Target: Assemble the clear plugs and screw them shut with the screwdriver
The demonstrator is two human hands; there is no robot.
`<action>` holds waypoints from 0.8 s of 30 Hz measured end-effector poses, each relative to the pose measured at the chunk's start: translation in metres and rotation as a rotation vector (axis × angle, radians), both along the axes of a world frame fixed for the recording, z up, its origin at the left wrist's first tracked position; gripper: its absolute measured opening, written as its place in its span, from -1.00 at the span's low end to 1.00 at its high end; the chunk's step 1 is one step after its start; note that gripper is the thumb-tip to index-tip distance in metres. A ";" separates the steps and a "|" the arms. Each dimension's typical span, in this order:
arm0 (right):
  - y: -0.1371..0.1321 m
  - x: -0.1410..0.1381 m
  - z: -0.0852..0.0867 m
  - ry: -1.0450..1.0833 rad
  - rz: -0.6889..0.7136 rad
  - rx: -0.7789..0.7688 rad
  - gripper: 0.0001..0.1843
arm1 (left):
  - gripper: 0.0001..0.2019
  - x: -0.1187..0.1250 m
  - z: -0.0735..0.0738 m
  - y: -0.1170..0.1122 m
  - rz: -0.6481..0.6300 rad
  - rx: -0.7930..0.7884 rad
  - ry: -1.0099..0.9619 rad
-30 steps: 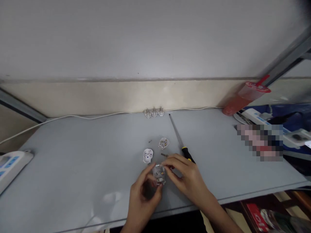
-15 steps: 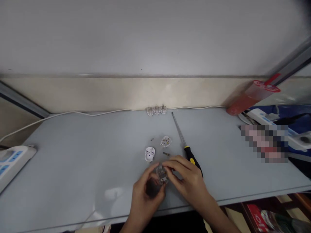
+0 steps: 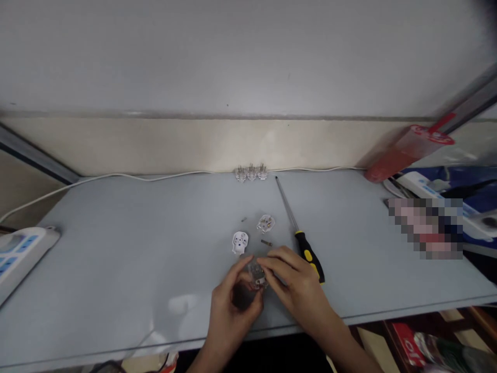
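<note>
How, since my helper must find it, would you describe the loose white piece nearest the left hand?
On the grey table, find the left hand near the front edge. Just beyond it lies a small white piece with a rounded far end. Unlike the second white piece to its right, which carries metal parts, it shows dark spots.

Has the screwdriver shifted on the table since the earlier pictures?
No. Against the row of clear plugs, the screwdriver lies as before, tip just to their right; both shifted together in view, so the camera likely moved.
</note>
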State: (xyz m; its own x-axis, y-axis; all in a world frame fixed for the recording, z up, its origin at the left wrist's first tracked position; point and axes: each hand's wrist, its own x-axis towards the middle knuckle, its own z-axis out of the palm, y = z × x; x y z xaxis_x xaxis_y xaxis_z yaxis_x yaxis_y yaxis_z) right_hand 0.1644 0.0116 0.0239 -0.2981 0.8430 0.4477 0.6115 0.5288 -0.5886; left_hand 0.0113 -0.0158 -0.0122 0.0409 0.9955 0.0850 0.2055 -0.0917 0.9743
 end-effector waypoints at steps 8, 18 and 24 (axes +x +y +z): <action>-0.005 -0.002 0.005 -0.155 0.008 -0.103 -0.78 | -0.53 0.001 0.000 0.001 -0.036 0.034 0.057; 0.019 0.013 -0.024 -0.035 -0.217 -0.170 -0.79 | -0.52 0.000 0.004 -0.001 -0.012 -0.069 -0.018; 0.026 0.008 -0.036 -0.048 -0.219 -0.140 -0.87 | -0.51 0.000 0.001 -0.001 -0.029 -0.064 -0.027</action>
